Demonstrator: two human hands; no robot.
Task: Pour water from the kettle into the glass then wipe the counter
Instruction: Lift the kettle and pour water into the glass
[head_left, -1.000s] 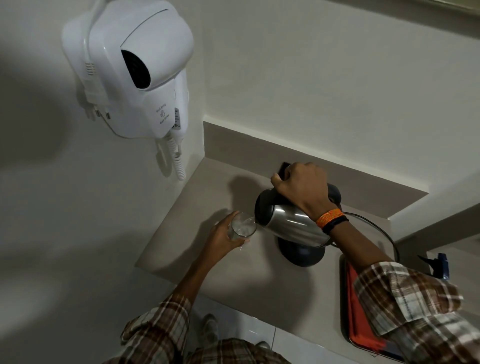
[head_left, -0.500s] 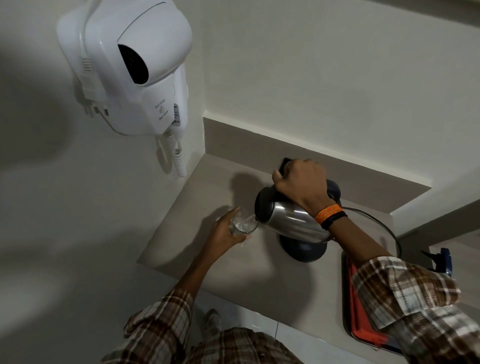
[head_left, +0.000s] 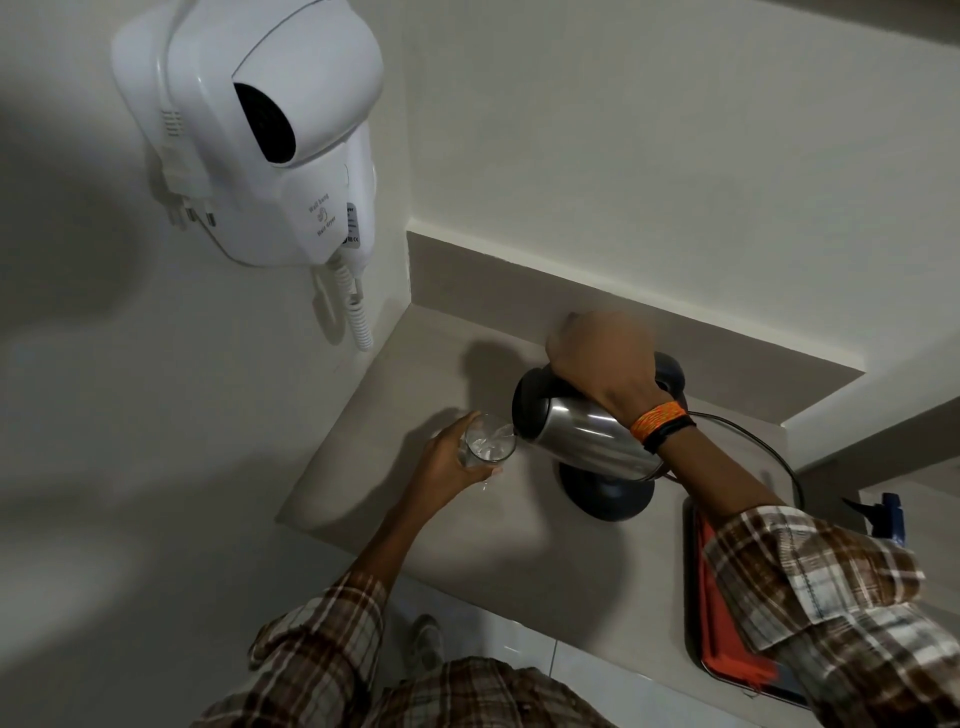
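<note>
Right hand (head_left: 602, 364) is closed around the handle of the stainless electric kettle (head_left: 582, 441), kettle tipped over to the left with the spout low. Spout sits right at the rim of the glass (head_left: 488, 447); a thin stream of water runs into it and there's clear water in the glass. Left hand (head_left: 447, 462) is wrapped around the glass from its left side, glass roughly upright, held over the worktop (head_left: 363, 467); can't tell whether its base touches the surface, probably just above it.

Kettle is lifted off its round black base (head_left: 605, 491), which sits on the worktop directly below and right of the kettle body. Black power cord (head_left: 769, 452) loops from the base toward the right. Orange and black wristbands (head_left: 660, 423) on the right wrist. Both sleeves are brown plaid.

Near right corner of the worktop: a dark tray (head_left: 693, 597) with an orange-red cloth (head_left: 722, 623) lying in it, partly hidden under the right sleeve. Far right edge: top of a blue spray bottle (head_left: 888, 519).

Left wall, above the worktop: white wall-mounted hair dryer (head_left: 270, 135) with a coiled cord hanging down. A shoe (head_left: 426, 639) is visible on the tiled floor below the worktop's near edge.
</note>
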